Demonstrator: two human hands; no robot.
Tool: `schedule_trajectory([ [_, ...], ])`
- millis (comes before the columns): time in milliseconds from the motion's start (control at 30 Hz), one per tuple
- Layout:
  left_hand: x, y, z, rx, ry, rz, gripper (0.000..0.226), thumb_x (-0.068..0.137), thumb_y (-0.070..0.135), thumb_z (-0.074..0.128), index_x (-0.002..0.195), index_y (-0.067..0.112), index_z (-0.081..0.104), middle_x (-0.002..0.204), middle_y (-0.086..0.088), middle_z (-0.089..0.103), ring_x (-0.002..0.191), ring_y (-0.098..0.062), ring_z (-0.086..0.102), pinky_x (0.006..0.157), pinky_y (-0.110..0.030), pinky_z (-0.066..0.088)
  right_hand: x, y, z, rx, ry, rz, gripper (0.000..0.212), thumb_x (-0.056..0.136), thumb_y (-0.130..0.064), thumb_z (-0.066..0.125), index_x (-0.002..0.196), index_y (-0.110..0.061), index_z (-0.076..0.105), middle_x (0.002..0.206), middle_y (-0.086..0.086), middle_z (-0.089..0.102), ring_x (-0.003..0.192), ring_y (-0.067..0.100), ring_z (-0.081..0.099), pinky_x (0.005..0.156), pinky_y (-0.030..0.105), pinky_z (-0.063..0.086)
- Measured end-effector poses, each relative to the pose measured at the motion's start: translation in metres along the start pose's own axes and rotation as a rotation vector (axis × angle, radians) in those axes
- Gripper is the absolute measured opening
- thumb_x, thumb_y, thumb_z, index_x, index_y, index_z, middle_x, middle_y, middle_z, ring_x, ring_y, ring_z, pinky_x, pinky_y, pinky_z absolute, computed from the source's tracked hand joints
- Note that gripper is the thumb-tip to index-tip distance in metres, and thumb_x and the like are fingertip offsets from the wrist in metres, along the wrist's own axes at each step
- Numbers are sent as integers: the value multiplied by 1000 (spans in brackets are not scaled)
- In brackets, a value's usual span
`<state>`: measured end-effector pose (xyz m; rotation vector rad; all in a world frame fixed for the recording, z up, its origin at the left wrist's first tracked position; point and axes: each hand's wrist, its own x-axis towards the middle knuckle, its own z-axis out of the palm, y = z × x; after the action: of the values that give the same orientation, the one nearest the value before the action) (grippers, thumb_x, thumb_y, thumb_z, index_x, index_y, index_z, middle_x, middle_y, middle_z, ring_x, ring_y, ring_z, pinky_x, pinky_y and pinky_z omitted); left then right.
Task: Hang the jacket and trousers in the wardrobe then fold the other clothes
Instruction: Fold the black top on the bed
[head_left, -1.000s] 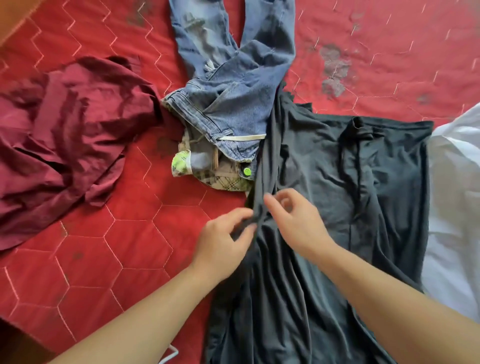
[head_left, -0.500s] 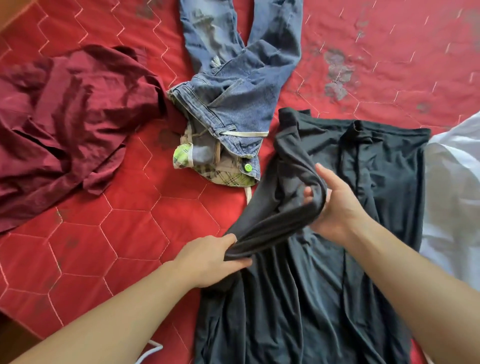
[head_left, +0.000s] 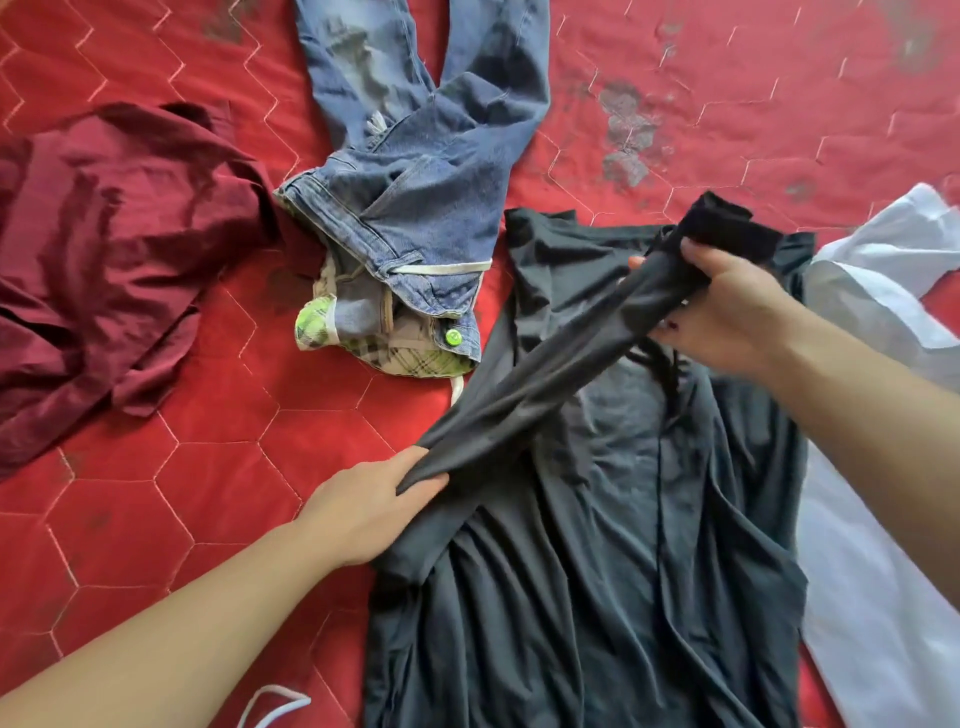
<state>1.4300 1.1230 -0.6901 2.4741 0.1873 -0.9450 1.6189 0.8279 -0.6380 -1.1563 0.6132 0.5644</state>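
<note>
While the dark grey soft jersey garment (head_left: 597, 545) lies spread lengthwise on the red quilted bedspread with hexagon stitching (head_left: 208, 467), both hands hold one long sleeve-like strip of it pulled taut on a diagonal. Left hand (head_left: 363, 512): fingers (head_left: 423, 480) pinch the strip's lower end, at the garment's left edge. Right hand (head_left: 727, 312): fingers curled round the upper end, its dark cuff poking out past the grip, above the garment's top edge.

Blue denim jeans with a plaid lining (head_left: 415, 208) touch the garment's upper left edge. Crumpled maroon shirt (head_left: 104, 260) lies well apart, far left. White cloth (head_left: 872, 519) runs along the garment's right edge, partly under it. Bare bedspread lies between the shirt and the left hand, and also beyond the garment's top edge.
</note>
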Motion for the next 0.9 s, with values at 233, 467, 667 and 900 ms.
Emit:
schedule_trajectory([
  [233,5,-5,17,58,295,29,41,89,46,60,125,39,44,108,10,59,99,-21,59,81,-38,50,17,40,-56,-574,528,-241,75,83,-36,65,148,-23,29,140,3,45,116,20,54,96,38,47],
  [467,-18,18,59,439,465,618,42,78,45,53,116,27,61,115,0,60,107,-26,51,87,-41,35,-111,165,-90,-1766,-30,-936,58,78,-44,63,129,-19,53,127,8,51,115,32,52,92,43,42],
  [667,-63,22,124,654,124,660,64,77,68,44,126,31,63,139,-6,56,127,-30,52,104,-48,27,-199,271,-129,-1995,-334,-715,81,70,-71,56,138,-26,51,146,10,47,135,31,43,107,50,26],
  [900,-145,-2,174,529,137,671,63,66,69,57,114,29,61,124,0,57,119,-25,50,98,-41,34,-257,319,-158,-1929,-239,-857,43,72,-46,67,108,-23,65,108,2,62,104,25,59,97,47,35],
])
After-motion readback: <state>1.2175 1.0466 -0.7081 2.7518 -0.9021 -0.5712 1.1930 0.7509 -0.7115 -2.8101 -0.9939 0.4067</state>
